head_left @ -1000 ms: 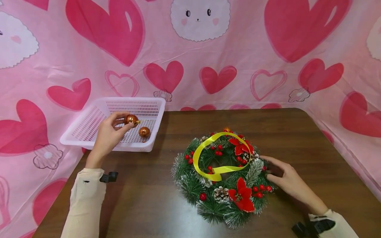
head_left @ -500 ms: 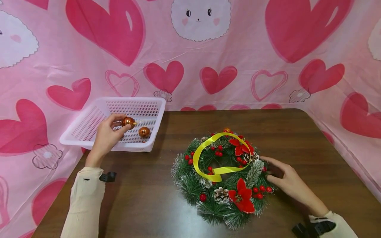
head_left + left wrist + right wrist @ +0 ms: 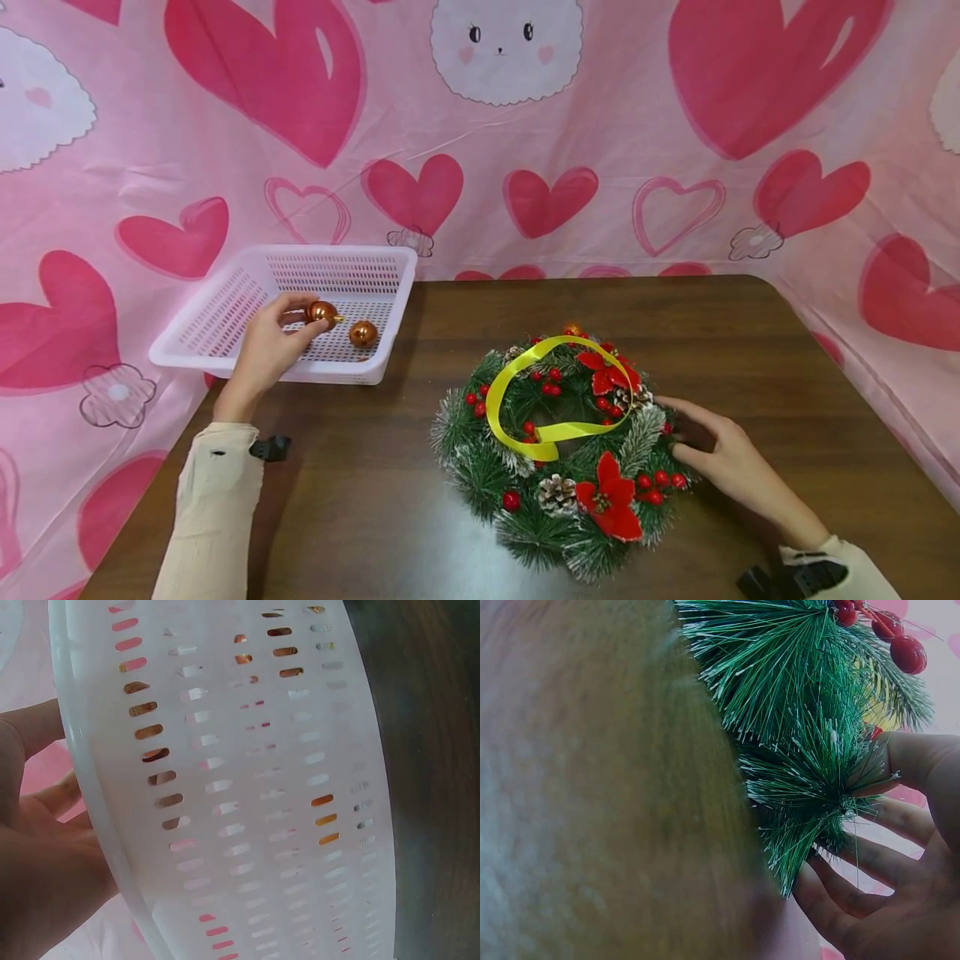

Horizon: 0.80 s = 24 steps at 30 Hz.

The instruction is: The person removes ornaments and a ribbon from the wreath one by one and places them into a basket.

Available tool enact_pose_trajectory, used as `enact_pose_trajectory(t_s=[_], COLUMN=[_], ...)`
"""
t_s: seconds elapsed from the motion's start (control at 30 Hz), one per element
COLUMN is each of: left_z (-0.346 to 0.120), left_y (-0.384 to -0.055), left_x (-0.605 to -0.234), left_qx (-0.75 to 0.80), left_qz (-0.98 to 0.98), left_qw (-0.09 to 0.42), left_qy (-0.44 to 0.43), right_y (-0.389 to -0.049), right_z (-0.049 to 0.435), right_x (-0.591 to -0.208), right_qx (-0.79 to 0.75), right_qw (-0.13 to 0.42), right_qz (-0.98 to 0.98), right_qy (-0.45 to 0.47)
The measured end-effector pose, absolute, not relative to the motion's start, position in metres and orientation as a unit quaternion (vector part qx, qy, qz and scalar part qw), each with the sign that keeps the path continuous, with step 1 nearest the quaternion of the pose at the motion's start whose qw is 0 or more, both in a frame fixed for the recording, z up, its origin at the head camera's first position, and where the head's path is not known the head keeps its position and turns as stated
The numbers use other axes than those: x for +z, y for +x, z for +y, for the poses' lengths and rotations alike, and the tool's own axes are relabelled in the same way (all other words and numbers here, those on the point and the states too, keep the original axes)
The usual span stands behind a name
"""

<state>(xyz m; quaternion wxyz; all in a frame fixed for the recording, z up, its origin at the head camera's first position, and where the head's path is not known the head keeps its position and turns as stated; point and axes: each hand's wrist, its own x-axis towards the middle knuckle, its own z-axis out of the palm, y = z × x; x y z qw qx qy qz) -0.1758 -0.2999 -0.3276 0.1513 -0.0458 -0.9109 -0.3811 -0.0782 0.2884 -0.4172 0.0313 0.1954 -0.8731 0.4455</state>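
My left hand (image 3: 273,337) pinches a shiny copper Christmas bauble (image 3: 321,313) with a small gold cap between thumb and fingers, over the white plastic basket (image 3: 206,360). A second copper bauble (image 3: 363,334) lies in the basket. In the left wrist view the basket's slotted wall (image 3: 225,780) covers the fingertips. My right hand (image 3: 731,454) holds the right edge of a green Christmas wreath (image 3: 480,475); in the right wrist view the thumb (image 3: 907,759) lies over its needles and the other fingers reach behind. The wreath bears red poinsettias (image 3: 611,500), berries and pinecones.
A yellow ribbon (image 3: 495,400) lies looped over the wreath's centre. An orange ornament (image 3: 572,330) shows at the wreath's far edge. The brown wooden table (image 3: 360,500) ends at a pink heart-patterned cloth (image 3: 480,208) behind.
My left hand has lowered the bauble slightly down and to the left, deeper into the basket. The right hand and wreath have stayed in place.
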Motion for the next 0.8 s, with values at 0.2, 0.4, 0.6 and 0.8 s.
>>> enact_pose_trajectory(t_s=[0.2,0.4,0.6,0.8], left_z=[-0.3016,-0.3029,-0.3043,-0.3020], left_y=[-0.1767,-0.1753,-0.1740,-0.1739], left_x=[-0.3276,-0.3269,-0.3250,-0.3246], left_qx=[-0.367,-0.365,-0.364,-0.363], left_qz=[-0.917,-0.921,-0.922,-0.919], left_qw=[0.147,0.127,0.113,0.120], left_qy=[-0.050,-0.055,-0.071,-0.098], right_y=[-0.0790,-0.0779,-0.0774,-0.0772], right_z=[0.2888,0.2879,0.2873,0.2866], right_x=[-0.4185,-0.4170,-0.4163,-0.4160], right_qx=[0.437,0.431,0.428,0.422], right_qw=[0.036,0.036,0.036,0.030], right_qz=[-0.879,-0.883,-0.884,-0.887], right_qy=[0.187,0.185,0.186,0.182])
